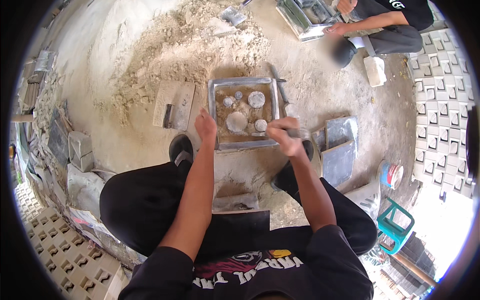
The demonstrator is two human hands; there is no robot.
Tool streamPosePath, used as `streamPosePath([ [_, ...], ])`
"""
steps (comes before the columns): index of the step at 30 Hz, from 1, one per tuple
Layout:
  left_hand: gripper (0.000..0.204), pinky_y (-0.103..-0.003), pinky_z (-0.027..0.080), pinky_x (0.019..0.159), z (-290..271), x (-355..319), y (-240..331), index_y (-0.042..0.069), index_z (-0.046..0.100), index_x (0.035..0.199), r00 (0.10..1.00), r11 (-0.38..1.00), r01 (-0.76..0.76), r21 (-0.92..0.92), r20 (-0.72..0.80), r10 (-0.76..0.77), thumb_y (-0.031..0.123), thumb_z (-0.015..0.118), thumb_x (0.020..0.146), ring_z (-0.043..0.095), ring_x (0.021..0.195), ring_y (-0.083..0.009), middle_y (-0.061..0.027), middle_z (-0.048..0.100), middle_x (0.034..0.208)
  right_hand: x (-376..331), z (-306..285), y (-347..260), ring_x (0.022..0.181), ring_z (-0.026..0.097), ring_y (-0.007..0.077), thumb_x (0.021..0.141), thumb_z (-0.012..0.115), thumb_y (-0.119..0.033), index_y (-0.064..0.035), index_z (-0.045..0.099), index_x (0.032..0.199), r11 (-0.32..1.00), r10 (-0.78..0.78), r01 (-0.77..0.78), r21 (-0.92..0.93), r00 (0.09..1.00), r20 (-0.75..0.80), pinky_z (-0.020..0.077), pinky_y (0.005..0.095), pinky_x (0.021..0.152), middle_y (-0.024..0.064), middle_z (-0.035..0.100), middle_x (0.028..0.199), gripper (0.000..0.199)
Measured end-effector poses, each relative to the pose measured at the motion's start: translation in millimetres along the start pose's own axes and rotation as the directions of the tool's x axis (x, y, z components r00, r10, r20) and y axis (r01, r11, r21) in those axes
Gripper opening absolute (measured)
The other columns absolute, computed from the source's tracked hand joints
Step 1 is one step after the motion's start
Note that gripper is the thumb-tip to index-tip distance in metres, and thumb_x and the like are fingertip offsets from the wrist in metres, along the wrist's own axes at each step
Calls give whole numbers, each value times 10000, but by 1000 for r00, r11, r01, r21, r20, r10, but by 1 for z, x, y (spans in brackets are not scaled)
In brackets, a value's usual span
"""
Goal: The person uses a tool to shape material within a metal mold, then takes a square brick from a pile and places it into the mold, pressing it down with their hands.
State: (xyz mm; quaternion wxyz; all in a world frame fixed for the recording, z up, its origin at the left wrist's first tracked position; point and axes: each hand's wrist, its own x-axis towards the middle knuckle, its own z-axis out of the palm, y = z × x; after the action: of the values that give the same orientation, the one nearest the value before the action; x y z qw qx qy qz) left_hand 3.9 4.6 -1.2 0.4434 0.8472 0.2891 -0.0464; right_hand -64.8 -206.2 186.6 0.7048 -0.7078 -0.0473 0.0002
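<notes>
A square grey mould frame (pixel 213 100) lies on the ground in front of me, filled with brown sandy material. Several round grey pieces of different sizes sit in it, among them a large disc (pixel 236 121) and a smaller one (pixel 256 99). My right hand (pixel 286 137) is closed around a small hand tool (pixel 301 133) over the frame's near right corner. The tool is blurred and partly hidden by the fingers, so its kind is unclear. Beside the frame's left edge, my left hand (pixel 206 126) hangs with curled fingers, and nothing shows in it.
Left of the frame lies a flat board with a handle (pixel 175 104); right of it, a long-handled tool (pixel 281 90). Loose sand (pixel 175 55) is heaped beyond. Dark panels (pixel 339 162), a bucket (pixel 391 175) and a green stool (pixel 395 226) stand right. A co-worker (pixel 395 30) handles another frame (pixel 305 19).
</notes>
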Motion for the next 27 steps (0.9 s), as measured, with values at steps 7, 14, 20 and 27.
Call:
streamPosePath([
  [7, 701, -544, 396, 788, -4, -1, -1, -120, 627, 774, 999, 999, -38, -38, -10, 38, 441, 256, 970, 563, 825, -506, -332, 606, 805, 5, 14, -8, 505, 307, 88, 776, 552, -73, -4, 384, 558, 974, -18, 38, -221, 996, 93, 262, 307, 448, 0, 353, 511, 283],
  [14, 690, -538, 398, 790, -1, -1, -4, -116, 628, 795, 1000, 1000, -9, -15, -8, 9, 443, 262, 968, 564, 854, -495, -329, 609, 849, 6, -1, -19, 491, 320, 95, 761, 551, -88, 5, 402, 556, 973, 52, -13, -229, 985, 165, 275, 307, 448, 25, 328, 488, 270],
  [20, 678, -536, 400, 815, 0, 2, -4, -118, 627, 844, 1000, 1000, 7, -17, 10, -7, 444, 268, 964, 566, 875, -492, -329, 612, 875, 3, -13, -6, 426, 278, 95, 745, 524, -118, -22, 370, 500, 999, 46, -46, 3, 997, 66, 210, 278, 397, 18, 341, 463, 305],
  [27, 678, -535, 408, 803, -1, -3, 0, -126, 620, 812, 998, 999, -20, -30, -56, 19, 435, 271, 965, 569, 847, -498, -325, 613, 845, 2, -20, -21, 425, 229, 98, 741, 494, -91, -61, 243, 478, 1000, 4, -4, -14, 1000, -16, 166, 281, 409, 9, 270, 449, 365],
])
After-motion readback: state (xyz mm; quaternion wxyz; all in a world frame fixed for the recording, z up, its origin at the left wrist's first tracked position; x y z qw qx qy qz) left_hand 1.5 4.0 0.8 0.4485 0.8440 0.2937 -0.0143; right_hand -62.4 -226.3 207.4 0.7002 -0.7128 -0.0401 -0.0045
